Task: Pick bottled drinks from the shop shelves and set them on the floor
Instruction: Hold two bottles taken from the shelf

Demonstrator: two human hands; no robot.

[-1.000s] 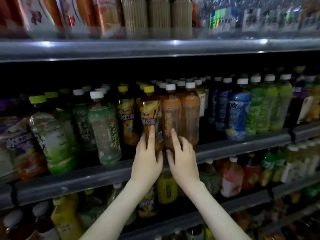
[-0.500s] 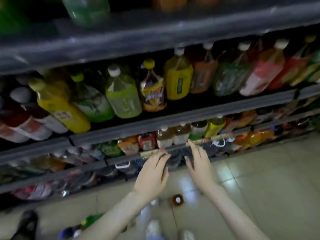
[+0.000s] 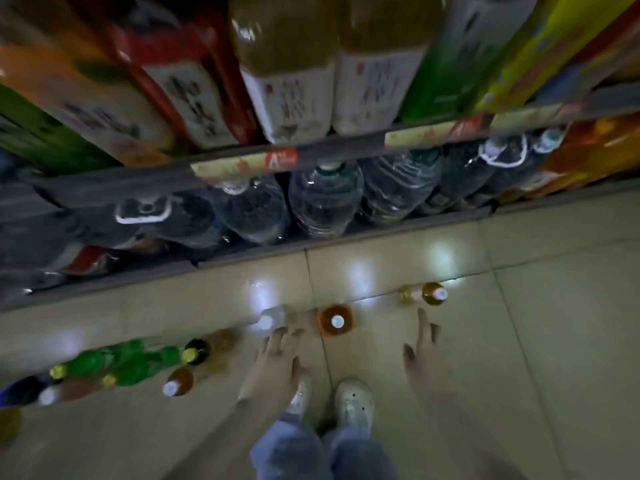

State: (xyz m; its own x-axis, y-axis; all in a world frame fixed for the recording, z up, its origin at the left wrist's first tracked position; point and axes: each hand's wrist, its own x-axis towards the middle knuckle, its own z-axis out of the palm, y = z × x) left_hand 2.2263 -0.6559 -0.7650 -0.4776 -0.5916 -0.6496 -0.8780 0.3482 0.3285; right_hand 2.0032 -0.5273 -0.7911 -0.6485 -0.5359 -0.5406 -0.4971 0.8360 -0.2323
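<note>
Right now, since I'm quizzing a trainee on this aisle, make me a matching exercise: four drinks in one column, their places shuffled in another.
1 water jugs
2 orange bottle
3 green bottles
4 clear bottle

A floor, far left
B floor, just ahead of left hand
C bottom shelf
D floor, between left hand and right hand

Pairs: 1-C, 2-D, 3-A, 4-B

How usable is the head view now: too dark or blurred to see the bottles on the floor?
Head view: dim; white glare patches on the glossy beige floor tiles; motion blur smears the green plastic bottles at left, the left hand and the right hand; the orange square bottle with a white cap reads crisp; wide-angle distortion bends the grey shelf edge.
</note>
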